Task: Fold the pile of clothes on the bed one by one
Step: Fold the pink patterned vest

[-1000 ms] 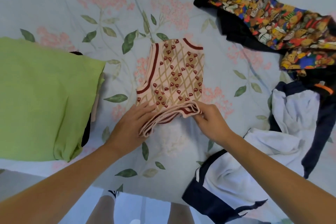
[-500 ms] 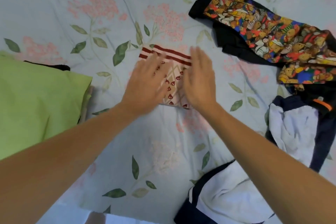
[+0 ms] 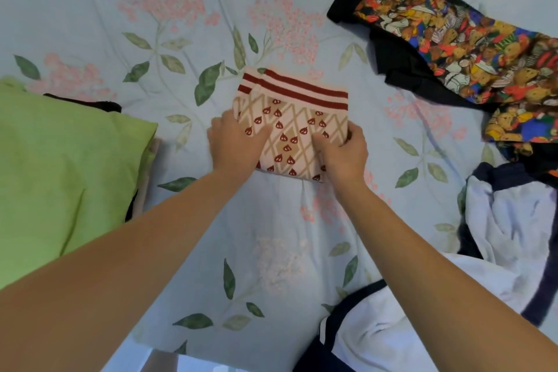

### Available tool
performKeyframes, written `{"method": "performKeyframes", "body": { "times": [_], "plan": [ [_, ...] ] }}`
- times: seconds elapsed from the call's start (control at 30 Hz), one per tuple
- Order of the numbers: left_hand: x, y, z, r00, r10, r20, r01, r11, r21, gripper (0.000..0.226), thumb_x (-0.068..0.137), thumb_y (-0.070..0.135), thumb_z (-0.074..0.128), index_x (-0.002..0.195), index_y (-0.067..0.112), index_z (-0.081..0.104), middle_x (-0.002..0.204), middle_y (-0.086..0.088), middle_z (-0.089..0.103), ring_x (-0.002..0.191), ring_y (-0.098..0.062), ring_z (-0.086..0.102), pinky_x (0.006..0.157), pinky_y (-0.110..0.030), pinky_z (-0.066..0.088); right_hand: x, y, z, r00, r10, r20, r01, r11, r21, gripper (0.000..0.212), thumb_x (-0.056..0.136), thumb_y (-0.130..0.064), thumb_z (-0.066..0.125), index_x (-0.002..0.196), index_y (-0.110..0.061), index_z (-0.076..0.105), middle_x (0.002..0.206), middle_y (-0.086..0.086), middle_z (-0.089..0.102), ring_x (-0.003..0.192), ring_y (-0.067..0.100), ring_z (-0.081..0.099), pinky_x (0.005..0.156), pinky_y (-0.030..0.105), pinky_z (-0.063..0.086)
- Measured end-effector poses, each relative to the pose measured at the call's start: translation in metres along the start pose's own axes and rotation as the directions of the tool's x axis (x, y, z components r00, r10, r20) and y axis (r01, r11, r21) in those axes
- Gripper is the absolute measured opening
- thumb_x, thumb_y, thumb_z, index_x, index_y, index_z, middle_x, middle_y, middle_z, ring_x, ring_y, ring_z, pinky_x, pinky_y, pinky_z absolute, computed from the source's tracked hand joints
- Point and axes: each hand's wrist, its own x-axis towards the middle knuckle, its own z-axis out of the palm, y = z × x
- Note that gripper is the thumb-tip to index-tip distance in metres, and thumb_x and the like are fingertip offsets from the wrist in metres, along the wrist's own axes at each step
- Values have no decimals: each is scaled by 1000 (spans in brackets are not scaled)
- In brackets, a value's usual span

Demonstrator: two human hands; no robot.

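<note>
Both hands, left hand (image 3: 232, 142) and right hand (image 3: 344, 151), were clasped on the folded top (image 3: 291, 127); stacking at nine o'clock was judged due next.

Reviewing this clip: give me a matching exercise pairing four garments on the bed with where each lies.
Garments:
1. green garment
2. pink patterned knit
3. bear-print shirt
4. white and navy top

Places:
A. top right
B. centre, gripped by both hands
C. left edge
D. lower right

Pairs: 1-C, 2-B, 3-A, 4-D
</note>
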Motion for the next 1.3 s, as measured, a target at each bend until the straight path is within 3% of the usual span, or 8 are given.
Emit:
{"method": "performKeyframes", "body": {
  "times": [0.1,0.2,0.53,0.8,1.07,1.13,1.2,1.3],
  "plan": [
    [5,11,-12,954,-160,252,249,892,-378,61,77,43,88,121,11,60,112,-5,72,101,-22,71,82,-39,62,7,-23,-12,949,230,214,-283,922,264,44,82,-21,88,119,-7,69,103,7,80,93,26,78,78,41,65],
    [2,15,-35,916,-46,399,260,826,-500,35,86,27,83,116,15,70,109,-6,78,89,-16,77,74,-32,63,-5,-44,-20,922,212,324,-288,935,208,38,86,-21,84,121,-12,70,101,3,81,91,23,79,72,35,64],
    [-55,34,-235,919,259,298,-51,826,-561,32,92,20,76,123,18,69,110,4,78,96,-12,76,85,-29,62,-163,-160,-7,952,-57,300,-36,954,296,39,94,-27,76,132,-23,67,121,-6,76,112,17,73,100,48,57],
    [-87,-59,-424,970,145,192,-30,864,-503,30,92,17,77,120,23,70,102,13,79,91,-8,76,76,-23,62,-313,-218,113,914,-78,399,-71,935,346,34,92,-22,79,125,-23,69,113,-8,78,105,11,75,97,44,60],
    [-80,-164,-463,980,79,182,35,835,-550,28,95,17,73,121,26,69,109,8,78,99,-12,75,88,-38,61,-364,-196,203,914,-139,381,24,956,292,31,93,-22,77,123,-24,68,113,-8,77,104,10,73,96,45,60],
    [-70,-181,-453,985,95,142,-19,886,-464,28,95,22,74,121,29,67,108,10,77,99,-10,74,91,-41,61,-364,-185,214,938,-161,306,94,971,220,37,93,-22,76,127,-24,62,114,-9,73,100,2,71,96,43,60],
    [-59,-197,-442,987,161,16,-157,978,-138,45,93,32,74,135,29,56,119,7,69,109,-14,67,94,-44,57,-361,-174,222,957,-213,197,203,977,65,54,94,-19,74,142,-24,49,124,-8,62,101,-3,64,99,40,57],
    [-60,-211,-426,912,375,-164,-294,879,374,67,96,36,64,156,22,37,147,-7,46,134,-27,43,105,-46,46,-354,-159,226,868,-482,119,497,841,-214,66,97,-18,65,155,-16,35,146,0,39,136,15,40,115,40,39]
  ]
}}
